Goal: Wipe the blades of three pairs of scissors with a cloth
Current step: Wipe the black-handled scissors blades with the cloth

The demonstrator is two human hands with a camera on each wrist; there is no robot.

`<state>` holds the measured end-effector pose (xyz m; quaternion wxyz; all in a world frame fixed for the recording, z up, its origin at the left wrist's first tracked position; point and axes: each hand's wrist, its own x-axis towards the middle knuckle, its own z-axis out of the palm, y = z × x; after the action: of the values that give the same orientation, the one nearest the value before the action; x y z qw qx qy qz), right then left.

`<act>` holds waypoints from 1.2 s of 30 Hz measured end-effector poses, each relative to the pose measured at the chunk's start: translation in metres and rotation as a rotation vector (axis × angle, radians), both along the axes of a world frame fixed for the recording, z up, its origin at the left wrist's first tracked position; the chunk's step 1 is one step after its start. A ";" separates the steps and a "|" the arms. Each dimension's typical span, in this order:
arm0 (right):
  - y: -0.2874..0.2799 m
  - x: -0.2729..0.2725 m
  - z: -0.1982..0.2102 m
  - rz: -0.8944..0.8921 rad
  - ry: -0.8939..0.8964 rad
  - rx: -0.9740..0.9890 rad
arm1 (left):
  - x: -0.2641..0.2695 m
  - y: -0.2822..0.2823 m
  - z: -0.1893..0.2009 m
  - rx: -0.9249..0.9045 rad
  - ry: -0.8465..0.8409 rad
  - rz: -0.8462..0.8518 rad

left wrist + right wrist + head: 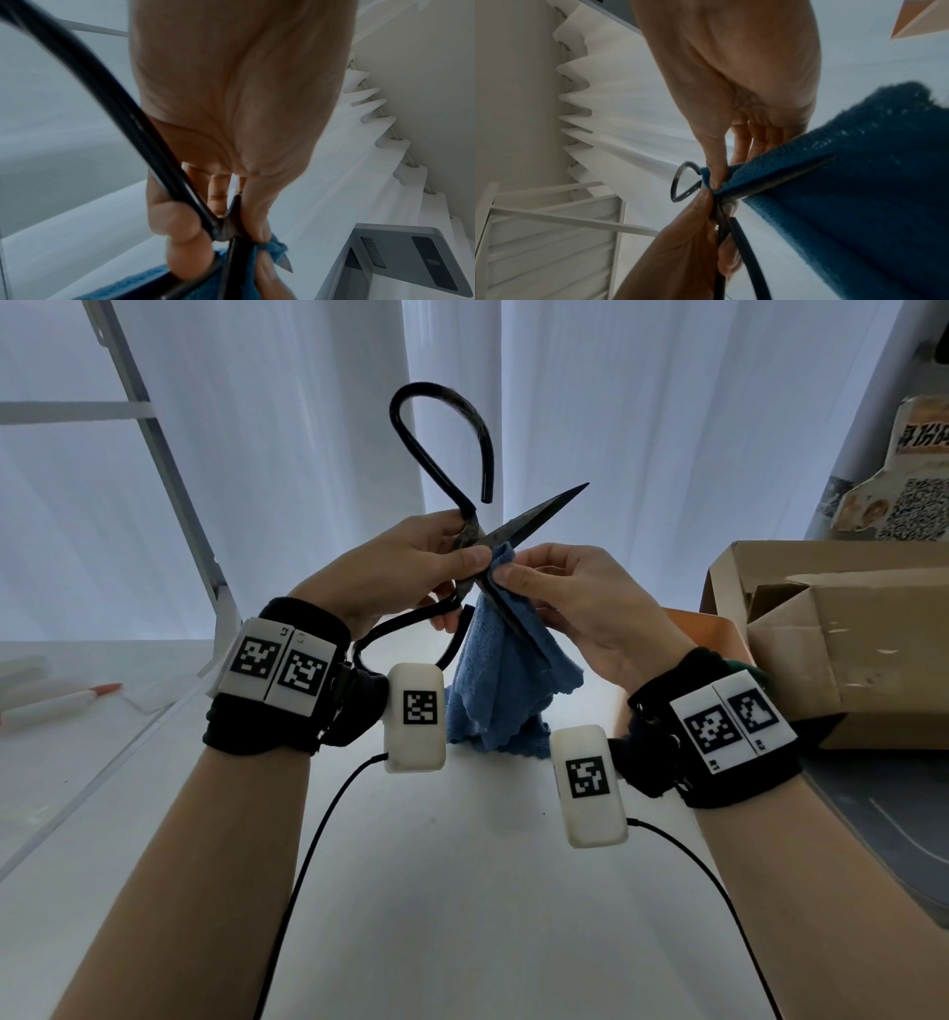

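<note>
A large pair of black iron scissors (534, 513) with big loop handles is held up in the air, blades spread apart. My left hand (411, 567) grips it at the pivot, thumb on top (177, 223). A blue cloth (506, 675) hangs down from the lower blade. My right hand (560, 588) pinches the cloth (859, 192) round that blade close to the pivot, thumb and forefinger together. The upper blade points up and right, bare. In the right wrist view the lower blade (782, 180) runs along a fold of the cloth. No other scissors are visible.
A white table (462, 891) lies below the hands. A torn cardboard box (832, 634) stands at the right. A white marker with an orange tip (61, 703) lies at the far left. White curtains (642, 403) hang behind.
</note>
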<state>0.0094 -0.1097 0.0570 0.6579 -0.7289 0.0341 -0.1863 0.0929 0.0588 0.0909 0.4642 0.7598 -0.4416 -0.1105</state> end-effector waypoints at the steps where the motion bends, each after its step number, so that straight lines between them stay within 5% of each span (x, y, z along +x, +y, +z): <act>1: 0.000 0.000 0.000 -0.015 0.007 -0.027 | 0.000 -0.001 0.000 -0.005 -0.004 0.001; 36: 0.003 -0.004 0.005 -0.069 -0.016 -0.058 | -0.002 -0.005 0.000 0.006 -0.005 0.040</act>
<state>0.0056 -0.1065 0.0620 0.6300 -0.7445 0.0487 -0.2156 0.0905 0.0540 0.0908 0.4630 0.7701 -0.4271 -0.1007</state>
